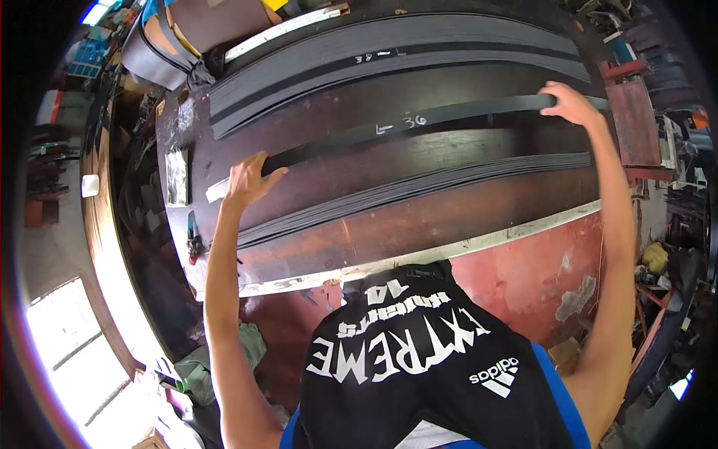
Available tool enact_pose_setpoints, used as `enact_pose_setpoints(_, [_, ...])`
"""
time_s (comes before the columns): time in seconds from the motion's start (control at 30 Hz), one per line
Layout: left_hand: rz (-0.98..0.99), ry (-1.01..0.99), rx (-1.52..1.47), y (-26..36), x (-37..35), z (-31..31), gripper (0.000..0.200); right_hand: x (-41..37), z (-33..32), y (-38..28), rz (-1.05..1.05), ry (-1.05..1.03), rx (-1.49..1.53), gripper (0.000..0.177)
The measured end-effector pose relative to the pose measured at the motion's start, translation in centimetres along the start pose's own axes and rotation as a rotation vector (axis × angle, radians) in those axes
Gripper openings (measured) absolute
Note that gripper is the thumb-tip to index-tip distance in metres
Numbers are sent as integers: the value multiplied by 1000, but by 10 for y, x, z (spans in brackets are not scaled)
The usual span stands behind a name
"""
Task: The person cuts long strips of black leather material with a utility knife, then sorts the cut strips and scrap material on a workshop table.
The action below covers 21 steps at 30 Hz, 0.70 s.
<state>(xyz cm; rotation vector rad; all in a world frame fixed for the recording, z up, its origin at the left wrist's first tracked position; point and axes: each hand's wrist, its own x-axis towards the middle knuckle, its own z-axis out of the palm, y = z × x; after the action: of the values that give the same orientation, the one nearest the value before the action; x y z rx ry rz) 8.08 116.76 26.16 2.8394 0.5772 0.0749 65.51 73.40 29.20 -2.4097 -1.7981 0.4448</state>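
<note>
A long dark flat strip [464, 114], marked "36" and another character in white, stretches between my two hands above the dark tabletop. Near its left end, my left hand [250, 178] is closed over it, thumb on the near side; a pale end piece [217, 190] pokes out beyond. My right hand [572, 105] grips the strip close to its other end, fingers curled over the edge. Behind it lies a wide stack of grey-black strips [464, 34] with "38" chalked on. Closer to my body rests a narrower bundle of thin dark strips [419, 185].
Rolled sheets [217, 26] stand at the back left corner of the table [329, 251]. A small hand tool [194, 245] lies by the left edge. On the right, a reddish wooden piece [632, 120] adjoins the table. Cluttered shelves line both sides.
</note>
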Motion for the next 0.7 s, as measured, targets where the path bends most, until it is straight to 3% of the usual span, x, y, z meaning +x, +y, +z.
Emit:
enact_pose_setpoints(0.07, [-77, -162, 61, -8, 18, 10, 49, 34, 27, 6, 53, -129, 65, 44])
enact_pose_setpoints(0.13, [-114, -166, 38, -18, 21, 19, 50, 51, 49, 4, 138, -179, 70, 44])
enact_pose_setpoints(0.2, [-162, -181, 18, -24, 18, 25, 51, 55, 61, -5, 183, -132, 46, 44])
enact_pose_setpoints(0.3, [-180, -177, -74, -30, 13, 34, 51, 54, 63, -20, 239, -100, 262, 49])
enact_pose_setpoints(0.4, [-145, -167, -84, -33, 11, 41, 49, 47, 61, -29, 160, 65, 22, 54])
enact_pose_setpoints(0.5, [-65, -34, -70, -32, 11, 46, 46, 43, 56, -37, 136, 84, -59, 53])
enact_pose_setpoints(0.57, [74, 201, 83, -29, 12, 50, 40, 41, 64, -28, 134, 84, -52, 50])
enact_pose_setpoints(0.7, [45, 207, -14, -25, 8, 52, 35, 35, 70, -22, 156, 124, 30, 48])
